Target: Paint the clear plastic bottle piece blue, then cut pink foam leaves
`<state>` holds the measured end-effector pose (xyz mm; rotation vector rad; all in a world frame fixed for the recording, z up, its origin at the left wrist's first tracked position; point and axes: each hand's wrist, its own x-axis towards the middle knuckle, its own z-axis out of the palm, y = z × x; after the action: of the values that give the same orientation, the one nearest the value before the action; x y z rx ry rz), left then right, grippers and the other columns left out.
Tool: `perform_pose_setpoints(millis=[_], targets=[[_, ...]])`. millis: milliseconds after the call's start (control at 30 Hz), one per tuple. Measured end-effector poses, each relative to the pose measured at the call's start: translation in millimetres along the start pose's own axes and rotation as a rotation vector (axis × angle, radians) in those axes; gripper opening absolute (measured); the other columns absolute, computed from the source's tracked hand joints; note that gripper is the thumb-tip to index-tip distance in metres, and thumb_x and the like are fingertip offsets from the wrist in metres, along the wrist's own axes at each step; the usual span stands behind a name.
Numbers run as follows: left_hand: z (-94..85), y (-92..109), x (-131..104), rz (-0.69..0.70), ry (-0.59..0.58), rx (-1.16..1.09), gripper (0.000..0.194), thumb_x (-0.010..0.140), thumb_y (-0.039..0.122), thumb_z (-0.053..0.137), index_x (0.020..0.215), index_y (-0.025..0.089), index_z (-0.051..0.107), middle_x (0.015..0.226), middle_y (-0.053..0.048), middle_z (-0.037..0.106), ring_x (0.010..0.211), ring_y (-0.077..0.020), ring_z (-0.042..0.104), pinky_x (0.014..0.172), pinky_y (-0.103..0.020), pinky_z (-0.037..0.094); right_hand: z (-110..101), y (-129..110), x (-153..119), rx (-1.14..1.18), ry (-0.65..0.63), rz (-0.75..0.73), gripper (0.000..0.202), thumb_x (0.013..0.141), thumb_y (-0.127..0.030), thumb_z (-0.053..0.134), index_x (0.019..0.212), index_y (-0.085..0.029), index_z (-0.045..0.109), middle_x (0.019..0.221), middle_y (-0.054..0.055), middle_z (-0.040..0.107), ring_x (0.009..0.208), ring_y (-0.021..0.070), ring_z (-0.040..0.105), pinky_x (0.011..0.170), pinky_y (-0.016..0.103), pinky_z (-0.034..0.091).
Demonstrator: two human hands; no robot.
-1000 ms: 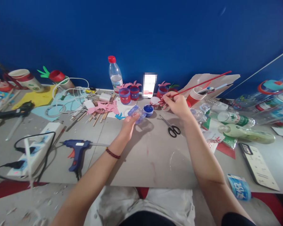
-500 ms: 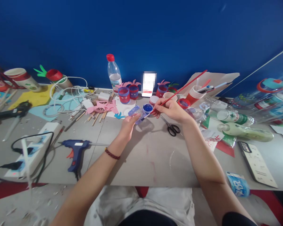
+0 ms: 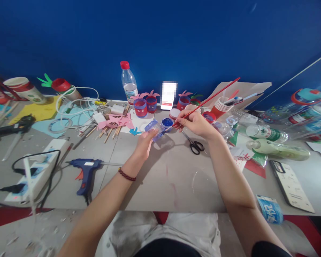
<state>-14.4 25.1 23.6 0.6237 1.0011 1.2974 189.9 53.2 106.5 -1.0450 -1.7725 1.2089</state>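
My left hand (image 3: 147, 141) grips a clear plastic piece (image 3: 152, 125) streaked with blue paint, in front of the open blue paint jar (image 3: 167, 122). My right hand (image 3: 191, 123) pinches a long red paintbrush (image 3: 210, 101), which slants up to the right; its tip is low, at the plastic piece beside the jar. Behind the jar lies a pink-white lid (image 3: 174, 113). Black-handled scissors (image 3: 196, 146) rest below my right hand. Red and blue rings with pink paper tops, among them one with eyes (image 3: 140, 108), stand behind my left hand.
A blue glue gun (image 3: 86, 171) and a white power strip (image 3: 40, 171) lie at the left. A red-capped bottle (image 3: 128, 84) and a lit phone (image 3: 168, 96) stand at the back. Paper cups (image 3: 221, 107), plastic bottles (image 3: 267, 133) and another phone (image 3: 291, 185) are at the right.
The brush has tilted slightly, its top end moving right, and its tip has shifted a little along the plastic piece. My left hand has turned the piece slightly.
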Motion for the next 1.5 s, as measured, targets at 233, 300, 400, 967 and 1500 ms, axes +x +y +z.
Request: perform_pose_setpoints(millis=[233,300,400,967,1500], targets=[[-4.0,-3,3,0.026,-0.007,0.007,0.034,0.058,0.041,0.088,0.079,0.020,0.071,0.088,-0.004,0.072,0.105,-0.0255,0.065,0.103,-0.043,0.044,-13,-1,-1,-0.064,0.083,-0.010,0.038,0.082,-0.055,0.074,0.072,-0.020,0.064,0.075,0.005,0.070,0.068,0.0168,0.070,0.062,0.031,0.062],[-4.3,-4,3,0.016,0.008,0.023,0.035,0.058,0.041,0.088,0.080,0.020,0.071,0.090,-0.005,0.072,0.106,-0.0265,0.064,0.103,-0.044,0.043,-14,-2,-2,-0.056,0.092,-0.026,0.039,0.083,-0.056,0.073,0.073,-0.019,0.064,0.075,0.005,0.070,0.067,0.0163,0.070,0.062,0.032,0.062],[-4.4,-4,3,-0.004,0.037,0.056,0.035,0.059,0.041,0.088,0.080,0.020,0.070,0.091,-0.006,0.073,0.110,-0.0284,0.064,0.105,-0.046,0.042,-9,-2,-4,-0.019,0.057,-0.036,0.038,0.085,-0.055,0.071,0.076,-0.019,0.064,0.077,0.005,0.071,0.070,0.0163,0.070,0.065,0.032,0.061],[0.3,1,0,0.005,0.021,0.028,0.036,0.055,0.041,0.089,0.075,0.020,0.068,0.084,-0.004,0.071,0.104,-0.0262,0.064,0.105,-0.044,0.042,4,-6,-3,-0.053,0.026,-0.001,0.035,0.085,-0.052,0.072,0.075,-0.019,0.064,0.074,0.005,0.071,0.066,0.0159,0.068,0.063,0.031,0.061],[-2.9,-1,1,0.002,-0.001,0.039,0.034,0.058,0.043,0.088,0.075,0.021,0.067,0.089,-0.004,0.073,0.111,-0.0290,0.064,0.107,-0.046,0.041,8,0,-5,0.032,-0.034,-0.030,0.039,0.085,-0.056,0.071,0.080,-0.018,0.064,0.079,0.005,0.072,0.072,0.0159,0.069,0.062,0.030,0.059]])
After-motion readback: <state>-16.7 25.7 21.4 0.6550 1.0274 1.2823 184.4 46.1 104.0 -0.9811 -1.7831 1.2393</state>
